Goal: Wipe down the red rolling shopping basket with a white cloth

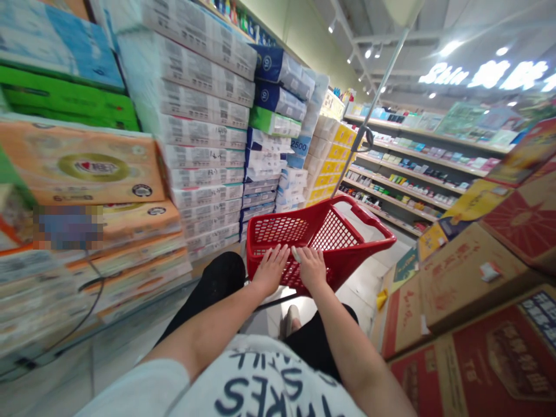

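Both my hands rest on the near side of a red plastic shopping basket cart (347, 255) with latticed walls. My left hand (271, 271) lies on the rim, palm down, its fingers stretched forward and slightly apart. Close beside it is my right hand (311, 267), its fingers bent over the same rim. A small white thing (296, 253) shows at the thumb side of that hand, too small to name. Through the lattice no goods can be made out. The cart stands tilted in front of my knees.
Tall stacks of wrapped tissue packs (204, 110) line the left side, with orange packs (95, 165) nearer. Cardboard cartons (469, 284) are piled along the right. A metal pole (382, 81) rises beyond the cart. Stocked shelves (403, 156) stand at the back.
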Motion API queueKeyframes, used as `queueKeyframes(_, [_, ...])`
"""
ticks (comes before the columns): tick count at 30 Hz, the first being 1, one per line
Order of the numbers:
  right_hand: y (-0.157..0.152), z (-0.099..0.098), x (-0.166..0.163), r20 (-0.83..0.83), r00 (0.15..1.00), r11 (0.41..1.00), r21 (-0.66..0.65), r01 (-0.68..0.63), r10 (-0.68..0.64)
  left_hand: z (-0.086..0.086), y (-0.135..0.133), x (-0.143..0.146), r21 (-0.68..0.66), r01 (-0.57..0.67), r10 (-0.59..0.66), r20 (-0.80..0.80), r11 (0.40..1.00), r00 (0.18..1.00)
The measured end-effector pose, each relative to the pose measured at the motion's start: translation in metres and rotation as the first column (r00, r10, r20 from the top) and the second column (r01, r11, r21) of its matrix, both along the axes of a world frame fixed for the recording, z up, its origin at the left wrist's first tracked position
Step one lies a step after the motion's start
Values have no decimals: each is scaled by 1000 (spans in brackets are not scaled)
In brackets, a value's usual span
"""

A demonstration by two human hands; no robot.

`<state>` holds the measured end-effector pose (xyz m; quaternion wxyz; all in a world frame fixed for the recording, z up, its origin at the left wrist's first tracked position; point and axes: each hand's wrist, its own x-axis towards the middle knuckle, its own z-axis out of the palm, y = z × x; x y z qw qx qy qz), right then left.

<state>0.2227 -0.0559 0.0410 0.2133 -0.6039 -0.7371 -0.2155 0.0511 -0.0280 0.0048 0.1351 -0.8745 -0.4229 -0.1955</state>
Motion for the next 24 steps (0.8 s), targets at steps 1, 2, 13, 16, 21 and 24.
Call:
queueKeyframes(1, [-1,5,10,-5,999,999,1,41,-41,1,2,1,-9,4,-4,-7,1000,1000])
queueKeyframes(2, [-1,9,20,-19,996,996,5,84,-84,2,4,2,-16,5,-5,-9,1000,1000])
queueKeyframes(13, [-5,5,4,-86,979,978,75,194,-188,1,-4,8,-33,22,-22,-4,999,1000])
queueKeyframes(16, [0,-3,-24,-48,994,994,49,98,-96,4,-6,0,-35,33,-34,-22,999,999])
queueKeyframes(21, [3,-8,-39,-48,999,1000,30,4,-3,1,-4,-10,-7,36,-36,-50,999,998])
queueKeyframes(24, [-5,-2,-14,-3,999,998,24,-50,50,-4,-3,-11,22,28,-27,-42,999,999])
